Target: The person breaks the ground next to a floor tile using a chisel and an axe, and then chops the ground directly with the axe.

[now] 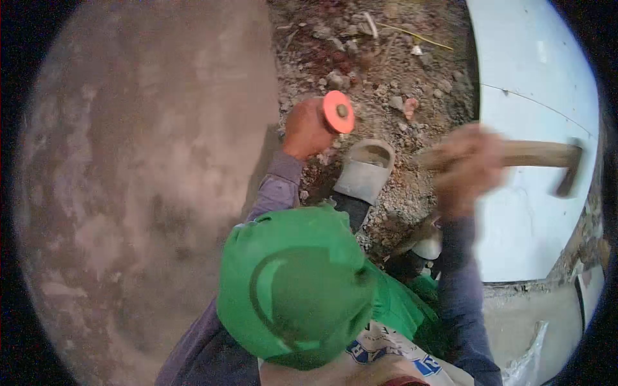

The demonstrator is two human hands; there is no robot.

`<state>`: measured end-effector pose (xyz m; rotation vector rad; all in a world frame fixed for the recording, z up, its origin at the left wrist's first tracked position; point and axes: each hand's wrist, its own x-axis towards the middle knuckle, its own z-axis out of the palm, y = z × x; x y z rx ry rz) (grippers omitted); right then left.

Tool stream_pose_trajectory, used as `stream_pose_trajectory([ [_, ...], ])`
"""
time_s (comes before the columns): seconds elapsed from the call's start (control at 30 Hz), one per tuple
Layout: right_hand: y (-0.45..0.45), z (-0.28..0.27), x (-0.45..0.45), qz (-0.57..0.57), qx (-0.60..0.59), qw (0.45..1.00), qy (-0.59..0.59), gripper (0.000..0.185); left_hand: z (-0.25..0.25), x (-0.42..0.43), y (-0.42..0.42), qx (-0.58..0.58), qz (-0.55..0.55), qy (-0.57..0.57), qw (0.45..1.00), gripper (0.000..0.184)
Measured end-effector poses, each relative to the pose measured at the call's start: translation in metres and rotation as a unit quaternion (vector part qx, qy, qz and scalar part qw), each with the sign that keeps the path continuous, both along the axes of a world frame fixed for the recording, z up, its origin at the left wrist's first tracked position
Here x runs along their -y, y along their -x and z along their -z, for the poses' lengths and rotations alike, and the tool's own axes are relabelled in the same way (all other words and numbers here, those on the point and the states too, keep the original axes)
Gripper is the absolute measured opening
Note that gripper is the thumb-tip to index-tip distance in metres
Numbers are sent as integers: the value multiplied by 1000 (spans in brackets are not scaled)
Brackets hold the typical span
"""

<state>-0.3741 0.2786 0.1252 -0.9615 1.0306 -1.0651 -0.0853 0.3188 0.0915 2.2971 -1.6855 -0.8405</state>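
Orange disc (331, 115), metal stub (342, 111) at its centre — in the head view, good work seems to call for square blows of the hammer (539, 154) on that stub, with the left hand (305, 130) sheltered behind the disc. That hand is closed around the disc tool near the wall (148, 154), the shaft hidden. The blurred right hand (468, 166) grips the hammer's wooden handle well apart — head outermost.

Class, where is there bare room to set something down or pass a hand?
The pale panel shows a bare patch beyond the hammer, slope unclear. Passing room may lie between the orange-topped tool and hammer, over rubble, which crowds the sandal.
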Motion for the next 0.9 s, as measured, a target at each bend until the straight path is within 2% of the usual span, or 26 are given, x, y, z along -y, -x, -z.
stream_pose_trajectory([
  [0.03, -7, 20, -24, -23, 0, 999, -34, 15, -5, 3, 6, -25, 12, -5, 1000, 28],
  [0.1, -33, 18, -74, -202, -84, 970, -102, 20, -17, 13, 2, -53, 33, 1, 998, 29],
  [0.17, -37, 23, -61, -255, -172, 950, -54, 22, -15, 32, -3, -57, 28, 37, 997, 29],
  [0.2, -24, 27, -35, -217, -221, 950, 35, 19, -8, 32, -6, -56, 12, 64, 996, 28],
  [0.27, -7, -17, 7, -157, -306, 931, -124, 12, -6, -8, -1, -30, -4, 31, 999, 27],
  [0.3, 2, -28, 29, -68, -193, 965, -166, 10, 1, -4, -4, 3, 12, 31, 999, 26],
  [0.33, 15, -32, 50, -6, -188, 978, -93, 13, 3, 0, -6, 36, 26, 29, 999, 26],
  [0.37, 17, -6, 44, 30, -34, 997, -67, 12, 2, 2, -7, 8, 37, 43, 998, 25],
  [0.43, 4, 43, -4, -7, 55, 998, -31, 13, -3, -3, -8, -8, 14, 26, 1000, 28],
  [0.47, -15, 51, -49, -76, -16, 997, -26, 17, -2, 0, -6, -20, 13, 17, 1000, 30],
  [0.5, -40, 55, -84, -142, -80, 986, -17, 22, 12, -1, -7, 37, 25, 16, 999, 31],
  [0.57, -51, 44, -85, -201, -164, 965, 34, 24, -2, 2, -2, 17, -9, -14, 1000, 33],
  [0.6, -46, 28, -50, -191, -182, 960, 96, 22, -1, 3, -5, 1, -17, -5, 1000, 32],
  [0.67, -20, 1, -16, -173, -246, 953, -42, 11, -2, -3, -6, -15, -23, -2, 1000, 32],
  [0.7, -5, -1, 2, -149, -284, 922, -217, 8, -2, 0, -4, -14, -16, -1, 1000, 31],
  [0.73, 4, -2, 23, -84, -261, 955, -114, 20, 0, 3, -5, -9, -14, 8, 1000, 31],
  [0.77, -2, -21, 42, 41, -214, 965, -144, 19, 8, 1, -6, 35, 1, -9, 999, 31],
  [0.83, 4, 57, -2, -11, 27, 999, -25, 10, 12, -2, -13, 4, -4, 10, 1000, 31],
  [0.87, -15, 63, -42, -110, -116, 986, 39, 12, 12, -2, -12, -15, 2, 22, 1000, 31],
  [0.9, -32, 61, -75, -201, -259, 940, 98, 17, 7, 2, -7, -15, 7, 34, 999, 30],
])
